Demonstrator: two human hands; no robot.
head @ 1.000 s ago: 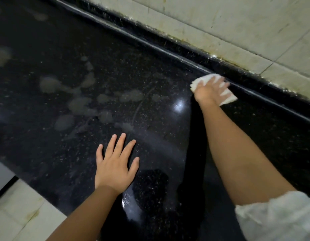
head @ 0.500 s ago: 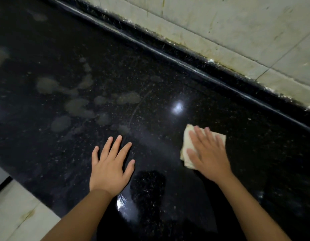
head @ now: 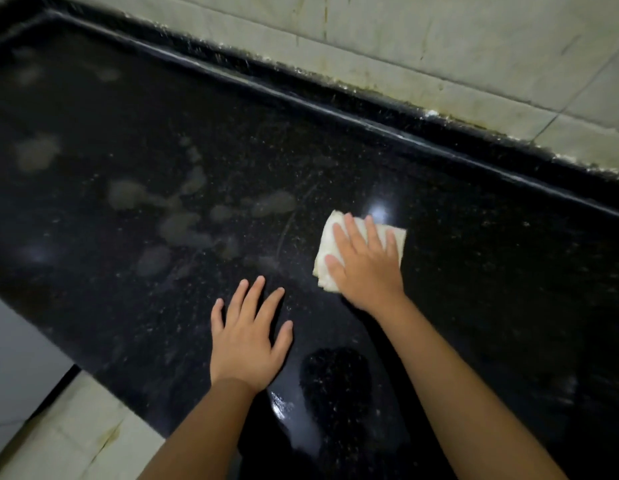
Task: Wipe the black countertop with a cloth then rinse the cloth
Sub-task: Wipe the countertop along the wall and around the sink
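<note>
A black speckled countertop (head: pixel 474 271) fills the view, with pale dried smears (head: pixel 183 223) left of centre. A folded white cloth (head: pixel 327 247) lies flat on it near the middle. My right hand (head: pixel 365 265) presses down on the cloth with straight, spread fingers and covers most of it. My left hand (head: pixel 247 336) rests flat on the bare counter, fingers spread, a little nearer and to the left of the cloth, holding nothing.
A raised black lip (head: pixel 336 109) runs along the back of the counter under a stained pale tiled wall (head: pixel 439 46). The counter's front edge meets pale floor tiles (head: pixel 69 434) at the lower left. More faint smears (head: pixel 36 154) sit at the far left.
My right hand pulled the cloth from the back lip toward me, then shifted it slightly forward and left across the counter. The left hand stayed flat on the counter.
</note>
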